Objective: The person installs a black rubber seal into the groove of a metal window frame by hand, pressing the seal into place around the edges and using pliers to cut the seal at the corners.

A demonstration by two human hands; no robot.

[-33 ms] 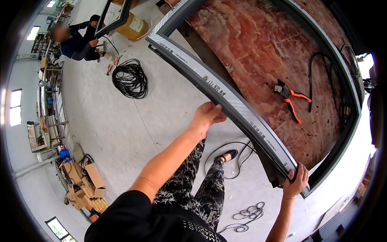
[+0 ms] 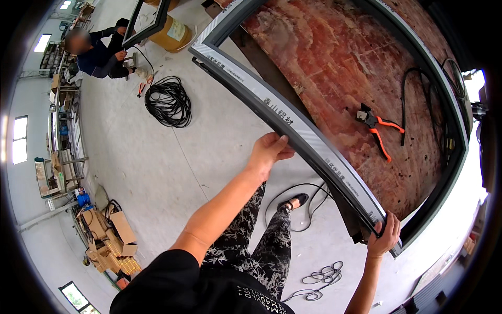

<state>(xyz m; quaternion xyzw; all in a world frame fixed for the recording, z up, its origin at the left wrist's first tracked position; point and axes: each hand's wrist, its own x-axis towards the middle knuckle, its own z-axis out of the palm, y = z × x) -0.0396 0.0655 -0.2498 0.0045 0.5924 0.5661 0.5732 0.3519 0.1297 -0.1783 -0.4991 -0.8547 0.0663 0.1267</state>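
Head view: a grey frame (image 2: 316,140) lies over the red-brown worktop (image 2: 340,73), its near side slanting from upper left to lower right; the left hand (image 2: 269,150) grasps mid-side, the right hand (image 2: 385,238) apparently clasping nearest the lower corner

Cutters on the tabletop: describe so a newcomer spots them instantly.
Start at the worn reddish tabletop, upper right. Through the frame, mostly left of a black cord, lie the cutters. Splayed orange handles set them apart from that cord.
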